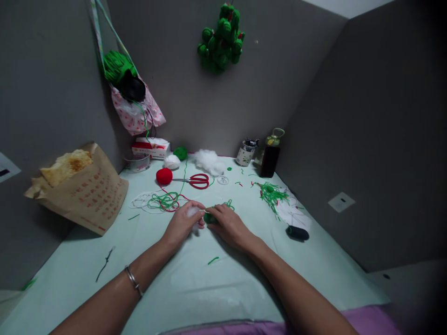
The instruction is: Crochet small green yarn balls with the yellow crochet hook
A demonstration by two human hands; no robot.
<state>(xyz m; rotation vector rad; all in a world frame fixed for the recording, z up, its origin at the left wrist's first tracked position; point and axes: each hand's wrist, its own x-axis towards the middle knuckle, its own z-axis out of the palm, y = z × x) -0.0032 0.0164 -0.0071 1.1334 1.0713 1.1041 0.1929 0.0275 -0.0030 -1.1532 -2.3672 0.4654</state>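
My left hand (179,224) is curled around a tuft of white stuffing (192,212), which shows between thumb and fingers. Right beside it, my right hand (228,225) has its fingers bent over a small green crocheted piece (209,217), largely covered by them. The two hands nearly meet over the table. Beyond the left hand lie loose loops of green, red and white yarn (165,201). Red-handled scissors (199,181) rest farther back, close to a red yarn ball (164,176).
A fluffy heap of stuffing (209,161) and a green yarn ball (180,152) sit at the back. On the left leans a paper bag with flatbread (104,195). Green yarn scraps (270,193), a dark phone (270,161) and a patterned cup (245,154) are on the right.
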